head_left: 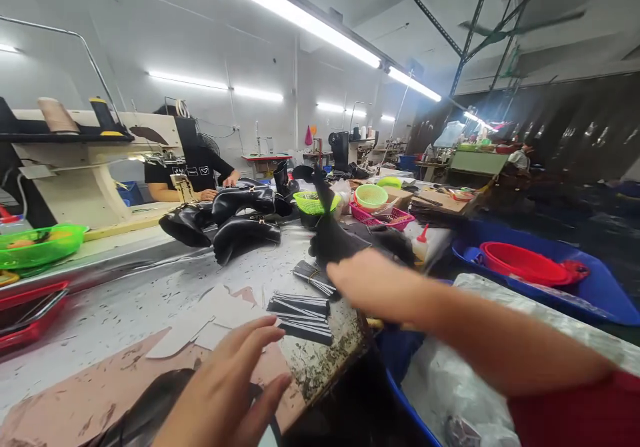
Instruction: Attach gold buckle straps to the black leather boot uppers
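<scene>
My left hand (233, 373) hovers over the near edge of the table, fingers spread and nothing in them. Under and beside it lie white cut pieces (215, 323) and a dark leather piece (155, 397). My right hand (363, 277) is stretched forward and smeared by motion, its fingers closed on a floppy black piece (333, 237) that looks like leather or cloth. Just short of that hand are a banded bundle of dark strips (315, 277) and a fanned stack of dark strips with pale edges (303, 317).
Black boots (247, 233) lie farther back, near a co-worker (193, 177) at a sewing machine (75, 167). Green and pink baskets (383, 218) and a glue bottle (421, 243) stand beyond my right hand. Blue tubs (595, 267) and plastic bags (450, 380) are off the table's right edge.
</scene>
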### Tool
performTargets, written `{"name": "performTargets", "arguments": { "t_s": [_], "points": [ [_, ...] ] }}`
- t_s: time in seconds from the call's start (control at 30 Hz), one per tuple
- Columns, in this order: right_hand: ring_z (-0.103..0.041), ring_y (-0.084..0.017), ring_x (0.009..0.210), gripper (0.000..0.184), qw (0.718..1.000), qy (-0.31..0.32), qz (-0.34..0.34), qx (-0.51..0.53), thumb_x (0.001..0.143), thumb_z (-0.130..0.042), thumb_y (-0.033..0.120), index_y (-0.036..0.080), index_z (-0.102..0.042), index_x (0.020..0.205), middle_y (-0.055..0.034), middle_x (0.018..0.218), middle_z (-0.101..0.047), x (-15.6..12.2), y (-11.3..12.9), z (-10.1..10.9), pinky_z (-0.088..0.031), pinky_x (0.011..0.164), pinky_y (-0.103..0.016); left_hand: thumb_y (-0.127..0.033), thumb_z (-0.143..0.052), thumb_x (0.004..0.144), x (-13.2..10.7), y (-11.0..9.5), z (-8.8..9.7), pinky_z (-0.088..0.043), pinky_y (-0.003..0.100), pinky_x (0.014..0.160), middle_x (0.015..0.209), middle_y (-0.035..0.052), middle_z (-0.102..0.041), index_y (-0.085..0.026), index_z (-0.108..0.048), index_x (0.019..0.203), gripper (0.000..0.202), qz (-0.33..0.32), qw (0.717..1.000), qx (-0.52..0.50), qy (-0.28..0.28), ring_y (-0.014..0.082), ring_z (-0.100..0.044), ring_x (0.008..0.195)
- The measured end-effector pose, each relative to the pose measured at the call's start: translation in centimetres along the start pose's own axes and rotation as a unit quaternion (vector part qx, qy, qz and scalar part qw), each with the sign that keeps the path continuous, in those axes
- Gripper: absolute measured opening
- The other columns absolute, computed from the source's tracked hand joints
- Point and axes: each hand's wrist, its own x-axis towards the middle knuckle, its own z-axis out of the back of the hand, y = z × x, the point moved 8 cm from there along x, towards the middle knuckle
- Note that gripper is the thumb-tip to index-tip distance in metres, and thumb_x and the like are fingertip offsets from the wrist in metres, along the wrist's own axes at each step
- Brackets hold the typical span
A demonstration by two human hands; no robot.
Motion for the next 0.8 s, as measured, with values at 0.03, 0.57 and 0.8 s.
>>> {"name": "performTargets", "arguments": {
  "t_s": [0.03, 0.57, 0.8],
  "points": [
    [-0.065, -0.025, 0.078, 0.026, 0.998, 0.005, 0.061, 0.013, 0.076, -0.05, 0.005, 0.01, -0.063, 0.098, -0.0157, 0.091, -0.067, -1.2, 2.8, -2.0, -0.048, 0.062, -0.031, -0.045, -0.048, 0.077, 0.9, -1.5, -0.7, -0.051, 0.037, 0.086, 0.12, 0.0047, -0.06, -0.028, -0.062, 0.104, 0.034, -0.022, 0.999, 0.002, 0.024, 0.0252, -0.06, 0.104],
    [-0.043, -0.033, 0.116, 0.059, 0.883, -0.034, -0.296, 0.363, 0.064, -0.073, 0.029, 0.013, -0.053, 0.117, -0.0178, 0.12, -0.052, 0.6, -6.5, -18.5, -0.033, 0.094, -0.043, -0.043, -0.047, 0.082, 4.5, -1.8, -9.1, -0.038, 0.046, 0.096, 0.14, 0.0242, -0.027, -0.006, -0.024, 0.139, 0.072, 0.047, 0.958, 0.159, 0.234, 0.0337, -0.037, 0.126],
    [-0.055, -0.027, 0.096, 0.022, 0.823, -0.065, -0.259, 0.501, 0.066, -0.068, 0.029, 0.016, -0.057, 0.08, -0.0067, 0.089, -0.06, 2.2, -6.8, -17.2, -0.042, 0.081, -0.039, -0.04, -0.054, 0.076, 4.7, -3.1, -8.4, -0.034, 0.044, 0.1, 0.139, 0.0205, -0.035, -0.01, -0.032, 0.137, 0.072, 0.04, 0.966, 0.093, 0.238, 0.0322, -0.039, 0.125]
  ]
}}
